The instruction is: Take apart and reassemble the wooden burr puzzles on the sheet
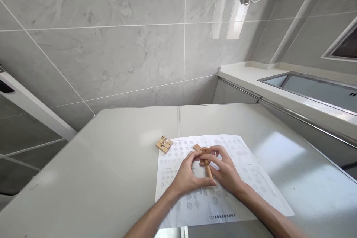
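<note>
Both my hands meet over a white printed instruction sheet (245, 167) on a grey table. My left hand (186, 174) and my right hand (225, 171) pinch together a small cluster of numbered wooden puzzle sticks (205, 155); one stick bears a "2" and another points down toward me between the thumbs. Fingers of both hands are curled round the pieces. A second group of wooden puzzle pieces (164, 144) lies untouched at the sheet's upper left corner, a little left of my left hand.
The grey table (111, 163) stands against a grey tiled wall (111, 44). To the right runs a white counter with a steel sink (315, 87). A white frame edge (30, 108) slants at the left.
</note>
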Available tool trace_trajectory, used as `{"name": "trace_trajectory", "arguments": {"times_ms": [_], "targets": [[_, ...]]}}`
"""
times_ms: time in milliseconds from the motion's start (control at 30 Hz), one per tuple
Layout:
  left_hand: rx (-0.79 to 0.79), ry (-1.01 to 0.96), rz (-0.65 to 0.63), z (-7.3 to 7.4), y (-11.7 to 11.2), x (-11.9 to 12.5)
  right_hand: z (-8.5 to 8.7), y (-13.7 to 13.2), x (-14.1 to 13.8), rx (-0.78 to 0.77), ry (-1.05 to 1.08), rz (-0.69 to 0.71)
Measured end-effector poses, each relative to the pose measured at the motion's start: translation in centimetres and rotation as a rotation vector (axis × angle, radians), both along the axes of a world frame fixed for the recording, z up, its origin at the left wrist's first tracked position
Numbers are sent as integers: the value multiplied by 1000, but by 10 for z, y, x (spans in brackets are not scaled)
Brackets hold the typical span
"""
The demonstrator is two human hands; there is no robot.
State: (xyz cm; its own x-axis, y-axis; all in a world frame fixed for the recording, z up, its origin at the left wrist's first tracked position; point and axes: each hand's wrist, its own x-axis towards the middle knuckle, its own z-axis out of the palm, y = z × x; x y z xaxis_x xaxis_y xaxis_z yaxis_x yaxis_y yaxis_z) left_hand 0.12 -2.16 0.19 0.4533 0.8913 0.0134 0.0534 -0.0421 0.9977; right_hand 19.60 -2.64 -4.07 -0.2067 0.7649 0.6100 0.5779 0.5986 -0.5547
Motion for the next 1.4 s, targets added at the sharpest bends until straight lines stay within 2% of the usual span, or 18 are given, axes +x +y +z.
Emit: {"name": "trace_trajectory", "arguments": {"times_ms": [167,267,467,633,867,1033,1167,1400], "targets": [[23,-58,-17,-3,1,-2,2,1,-1,-34,77,50],[-5,-89,-32,-4,2,-1,1,2,0,-118,142,94],[-73,-88,40,-3,3,3,10,2,3,-363,314,138],[-78,-54,54,-3,7,3,20,0,5,-620,475,257],[-183,-200,-32,-6,10,1,10,3,12,-941,849,504],[-255,-303,-86,-6,9,1,1,5,14,-1020,930,527],[-283,-323,-123,-7,8,1,1,6,14,-1051,975,544],[-310,-329,-115,-10,7,1,2,6,15,-1101,1043,603]]}}
